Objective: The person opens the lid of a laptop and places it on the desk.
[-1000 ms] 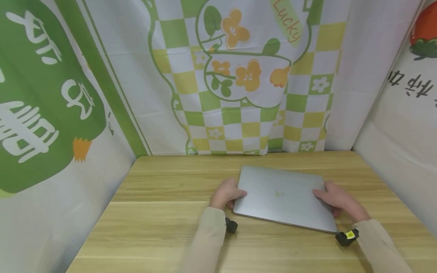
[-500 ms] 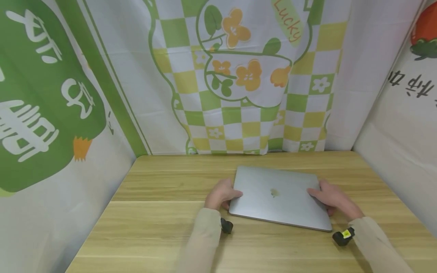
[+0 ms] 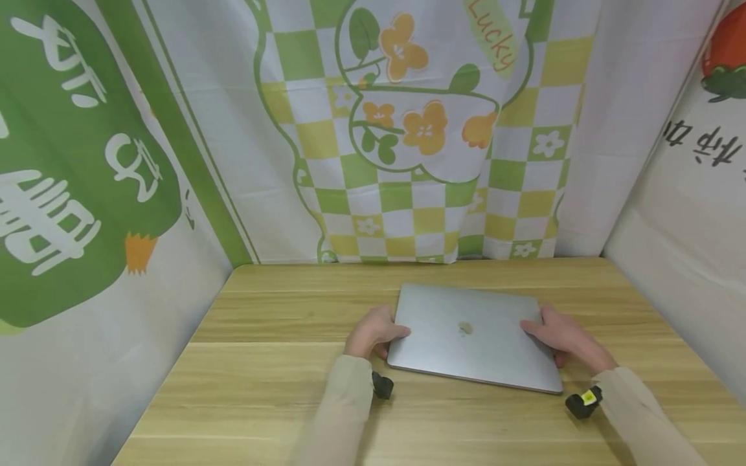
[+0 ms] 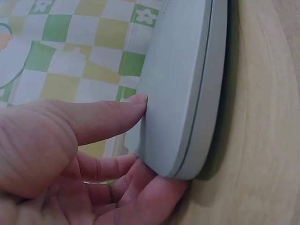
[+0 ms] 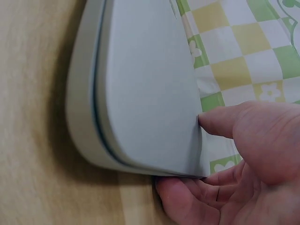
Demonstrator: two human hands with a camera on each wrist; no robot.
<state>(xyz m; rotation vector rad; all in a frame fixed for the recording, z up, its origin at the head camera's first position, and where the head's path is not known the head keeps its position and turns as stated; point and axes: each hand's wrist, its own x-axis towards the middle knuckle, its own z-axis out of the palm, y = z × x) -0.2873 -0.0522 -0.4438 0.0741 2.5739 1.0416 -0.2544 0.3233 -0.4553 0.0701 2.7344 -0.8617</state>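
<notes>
Left hand [image 3: 374, 331] pinches the closed laptop [image 3: 474, 340] at left, thumb on top! Right hand [image 3: 564, 333] grips its right end.

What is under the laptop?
Fingers of the left hand and right hand sit under the laptop at opposite ends; the table is below. The covered middle is hidden.
</notes>
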